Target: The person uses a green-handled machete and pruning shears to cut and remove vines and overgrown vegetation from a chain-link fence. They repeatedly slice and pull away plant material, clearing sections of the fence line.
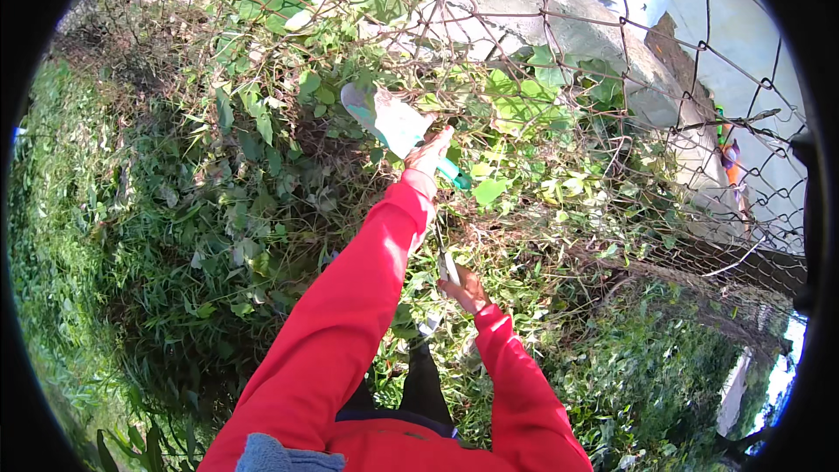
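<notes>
Out ahead, my left hand (429, 151) is closed around the teal handle of what looks like a garden hand trowel (387, 115). Its broad, pale blade points up and left over the weeds, and the handle's end sticks out below my palm. Nearer my body, my right hand (467, 290) grips a tool with a whitish handle (448, 267). A thin dark part of this tool runs up toward my left sleeve; its exact kind is unclear. Tangled vines and dry stems (518, 210) surround both hands.
A rusty chain-link fence (544, 13) crosses the top and right side, with vines growing through it. Behind it runs a concrete ledge (609, 56). A colourful object (731, 164) lies beyond the mesh. Dense grass and weeds (196, 262) cover the left.
</notes>
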`<state>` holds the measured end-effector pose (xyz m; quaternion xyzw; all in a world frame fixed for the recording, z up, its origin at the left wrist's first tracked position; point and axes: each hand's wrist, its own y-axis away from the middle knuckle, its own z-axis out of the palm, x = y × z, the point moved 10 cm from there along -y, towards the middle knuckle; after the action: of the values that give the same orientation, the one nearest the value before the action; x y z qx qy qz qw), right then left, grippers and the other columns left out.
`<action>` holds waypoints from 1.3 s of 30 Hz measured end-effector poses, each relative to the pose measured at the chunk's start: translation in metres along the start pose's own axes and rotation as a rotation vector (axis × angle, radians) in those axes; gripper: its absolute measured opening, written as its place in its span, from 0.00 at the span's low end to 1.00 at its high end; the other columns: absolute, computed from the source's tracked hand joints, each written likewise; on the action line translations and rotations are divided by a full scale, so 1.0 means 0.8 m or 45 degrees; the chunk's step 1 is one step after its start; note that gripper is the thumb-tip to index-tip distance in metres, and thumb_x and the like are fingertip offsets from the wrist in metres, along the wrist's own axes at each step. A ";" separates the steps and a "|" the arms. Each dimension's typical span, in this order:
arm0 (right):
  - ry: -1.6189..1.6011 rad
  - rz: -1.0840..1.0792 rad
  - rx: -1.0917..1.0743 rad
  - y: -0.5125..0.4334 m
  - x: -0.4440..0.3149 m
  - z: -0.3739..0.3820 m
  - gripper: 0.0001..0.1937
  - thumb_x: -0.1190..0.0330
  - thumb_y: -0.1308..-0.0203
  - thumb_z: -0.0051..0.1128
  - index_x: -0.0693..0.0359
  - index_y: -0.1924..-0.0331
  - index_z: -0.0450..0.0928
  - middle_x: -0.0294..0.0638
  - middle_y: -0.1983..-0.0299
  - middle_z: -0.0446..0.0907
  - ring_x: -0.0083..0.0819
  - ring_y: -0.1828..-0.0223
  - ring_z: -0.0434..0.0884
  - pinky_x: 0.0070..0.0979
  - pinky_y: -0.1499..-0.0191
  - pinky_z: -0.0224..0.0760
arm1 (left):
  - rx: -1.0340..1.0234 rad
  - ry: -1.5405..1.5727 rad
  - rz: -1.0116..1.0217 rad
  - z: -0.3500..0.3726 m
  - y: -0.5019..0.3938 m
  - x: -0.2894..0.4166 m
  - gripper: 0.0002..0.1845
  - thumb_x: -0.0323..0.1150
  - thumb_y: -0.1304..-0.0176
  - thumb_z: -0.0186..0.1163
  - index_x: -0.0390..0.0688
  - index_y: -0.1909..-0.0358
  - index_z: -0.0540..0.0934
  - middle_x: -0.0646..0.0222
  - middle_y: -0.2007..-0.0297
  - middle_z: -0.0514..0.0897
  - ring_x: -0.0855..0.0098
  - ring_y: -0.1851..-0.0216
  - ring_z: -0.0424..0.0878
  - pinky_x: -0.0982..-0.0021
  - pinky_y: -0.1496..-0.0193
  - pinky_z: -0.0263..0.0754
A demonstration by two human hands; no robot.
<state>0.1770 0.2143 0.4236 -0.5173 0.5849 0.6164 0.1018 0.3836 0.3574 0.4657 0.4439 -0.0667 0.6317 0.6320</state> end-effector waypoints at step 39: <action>-0.165 -0.163 -0.191 -0.141 -0.147 -0.027 0.15 0.72 0.52 0.51 0.64 0.57 0.68 0.37 0.70 0.74 0.22 0.71 0.72 0.19 0.67 0.65 | 0.164 0.136 -0.017 -0.149 0.008 -0.020 0.06 0.24 0.52 0.59 0.36 0.71 0.74 0.71 0.76 0.75 0.80 0.81 0.66 0.81 0.79 0.61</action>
<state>0.3229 0.2862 0.4479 -0.5190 0.4951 0.6826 0.1396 0.3181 0.4211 0.3872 0.4499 0.0107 0.6532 0.6090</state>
